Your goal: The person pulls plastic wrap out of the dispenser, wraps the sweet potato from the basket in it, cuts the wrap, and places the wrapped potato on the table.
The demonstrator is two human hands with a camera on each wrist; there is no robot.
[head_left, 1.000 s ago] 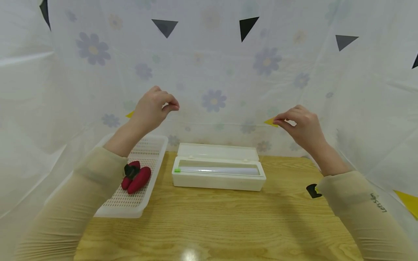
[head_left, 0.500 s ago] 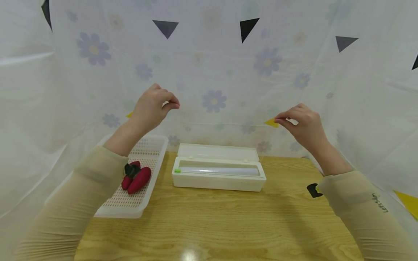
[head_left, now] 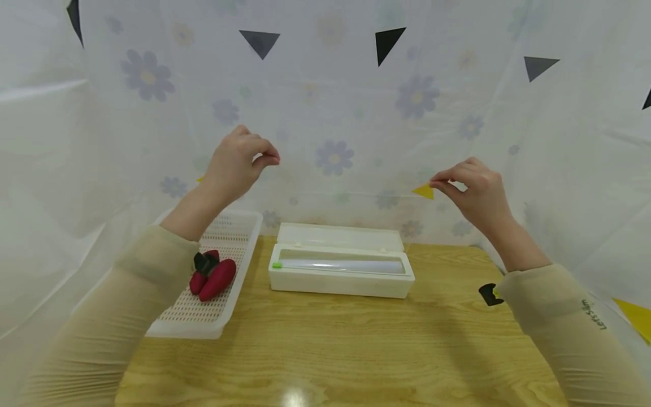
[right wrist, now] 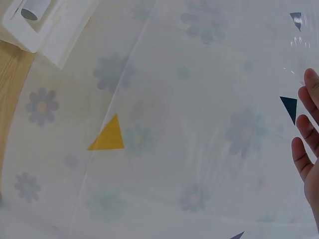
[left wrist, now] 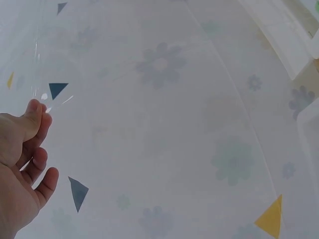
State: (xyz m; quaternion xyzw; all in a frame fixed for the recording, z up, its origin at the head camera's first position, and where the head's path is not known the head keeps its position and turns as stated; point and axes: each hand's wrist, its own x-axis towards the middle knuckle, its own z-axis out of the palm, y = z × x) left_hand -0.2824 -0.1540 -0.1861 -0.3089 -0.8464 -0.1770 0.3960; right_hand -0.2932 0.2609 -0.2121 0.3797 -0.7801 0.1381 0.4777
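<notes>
My left hand (head_left: 236,161) is raised before the curtain, pinching thumb against fingers. Level with it on the other side, my right hand (head_left: 478,189) pinches in the same way. Between them the film is almost invisible in the head view. Glints of clear plastic wrap (left wrist: 69,99) show at the left fingertips in the left wrist view, and more shiny plastic wrap (right wrist: 295,42) shows by the right fingers. Below and between the hands stands a white wrap dispenser (head_left: 341,285), lid up. A pale roll (head_left: 341,265) lies inside, with a green slider (head_left: 277,265) at its left end.
A white perforated basket (head_left: 239,282) on the left holds red, long vegetable-like pieces (head_left: 218,280) with a dark green top. A small black object (head_left: 490,294) shows beside the right sleeve. Behind the wooden table (head_left: 325,350) hangs a flowered curtain (head_left: 333,113) with triangles on it.
Both hands have risen slightly, still pinching and about the same distance apart. The dispenser and basket stay in place.
</notes>
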